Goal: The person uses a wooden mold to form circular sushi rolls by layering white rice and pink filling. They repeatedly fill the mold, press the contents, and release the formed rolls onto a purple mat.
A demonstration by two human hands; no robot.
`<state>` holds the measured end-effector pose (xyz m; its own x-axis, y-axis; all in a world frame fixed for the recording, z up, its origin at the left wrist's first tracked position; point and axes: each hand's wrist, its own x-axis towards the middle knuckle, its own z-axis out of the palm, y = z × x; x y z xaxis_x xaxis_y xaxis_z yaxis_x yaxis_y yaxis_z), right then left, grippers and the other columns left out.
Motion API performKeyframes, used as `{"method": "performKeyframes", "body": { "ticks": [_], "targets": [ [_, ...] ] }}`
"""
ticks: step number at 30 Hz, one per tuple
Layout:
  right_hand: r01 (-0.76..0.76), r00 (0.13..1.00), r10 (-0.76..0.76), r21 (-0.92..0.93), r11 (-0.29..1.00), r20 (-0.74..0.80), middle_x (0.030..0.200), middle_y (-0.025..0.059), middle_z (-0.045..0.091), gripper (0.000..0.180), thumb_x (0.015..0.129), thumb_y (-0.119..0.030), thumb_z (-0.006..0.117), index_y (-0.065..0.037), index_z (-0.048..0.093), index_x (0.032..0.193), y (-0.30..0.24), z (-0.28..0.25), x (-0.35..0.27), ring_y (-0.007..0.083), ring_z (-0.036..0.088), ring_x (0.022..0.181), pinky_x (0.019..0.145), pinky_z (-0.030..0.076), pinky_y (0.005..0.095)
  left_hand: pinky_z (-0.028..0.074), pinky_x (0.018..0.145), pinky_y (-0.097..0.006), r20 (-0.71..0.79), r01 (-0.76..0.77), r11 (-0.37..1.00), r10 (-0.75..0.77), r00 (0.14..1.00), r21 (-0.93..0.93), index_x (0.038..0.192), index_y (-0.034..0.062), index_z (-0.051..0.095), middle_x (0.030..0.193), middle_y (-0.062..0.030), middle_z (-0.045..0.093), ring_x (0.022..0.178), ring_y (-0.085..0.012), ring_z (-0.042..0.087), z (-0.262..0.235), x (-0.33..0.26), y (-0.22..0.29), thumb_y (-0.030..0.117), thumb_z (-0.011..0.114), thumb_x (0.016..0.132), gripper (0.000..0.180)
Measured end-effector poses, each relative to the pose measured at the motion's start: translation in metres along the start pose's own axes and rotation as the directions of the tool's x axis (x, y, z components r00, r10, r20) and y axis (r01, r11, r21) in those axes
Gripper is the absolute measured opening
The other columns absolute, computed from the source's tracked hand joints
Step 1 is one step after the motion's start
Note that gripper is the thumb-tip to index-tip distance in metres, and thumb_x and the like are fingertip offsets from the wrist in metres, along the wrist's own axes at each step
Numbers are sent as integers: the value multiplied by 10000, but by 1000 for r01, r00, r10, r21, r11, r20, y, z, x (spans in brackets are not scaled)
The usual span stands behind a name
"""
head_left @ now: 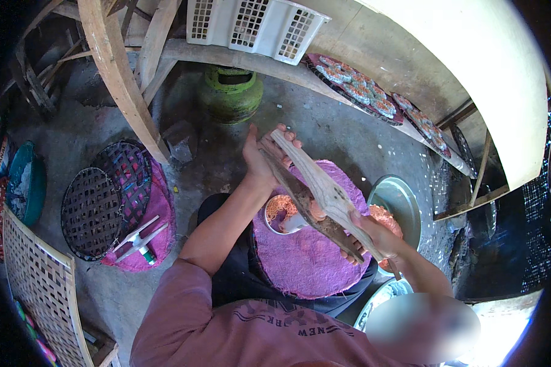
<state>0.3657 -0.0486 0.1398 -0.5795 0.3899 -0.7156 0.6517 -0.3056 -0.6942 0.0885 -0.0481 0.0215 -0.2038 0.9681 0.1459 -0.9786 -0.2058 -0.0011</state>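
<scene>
Across my lap I hold two long wooden pieces, a pale board (324, 189) above and a darker one (300, 199) below, set slightly apart. My left hand (264, 156) grips their far ends. My right hand (379, 235) is closed around the near part, fingertips showing under the dark board. Beneath the boards is a white cup (267, 219) with orange shreds, partly covered. It stands on a round purple cloth-covered tray (312, 266) on my lap. On the right, a green basin (407, 192) holds an orange mass (384, 220), partly behind my right hand.
A green gas cylinder (231, 98) stands ahead below a white crate (251, 27). Trays of orange-and-white pieces (355, 85) lie far right. At left are woven trays (92, 211), a white-and-green tool (142, 244), a teal tub (33, 183) and a wooden post (113, 67).
</scene>
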Motion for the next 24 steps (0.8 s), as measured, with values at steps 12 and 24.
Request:
{"method": "performKeyframes", "body": {
  "ticks": [12,24],
  "targets": [
    [227,972,-227,6,974,67,767,169,651,902,855,-807,339,28,578,1102,-11,10,41,232,639,538,465,526,330,425,701,-373,182,-83,990,61,981,117,868,149,546,725,1,536,705,-203,523,23,32,46,533,380,968,430],
    [-203,777,-464,868,454,425,876,175,619,629,1000,-485,378,-48,331,1451,28,38,130,217,646,590,518,608,426,459,719,-447,358,-80,968,165,919,-239,864,183,589,747,40,577,723,-184,578,-7,32,59,455,397,994,358]
  ]
}}
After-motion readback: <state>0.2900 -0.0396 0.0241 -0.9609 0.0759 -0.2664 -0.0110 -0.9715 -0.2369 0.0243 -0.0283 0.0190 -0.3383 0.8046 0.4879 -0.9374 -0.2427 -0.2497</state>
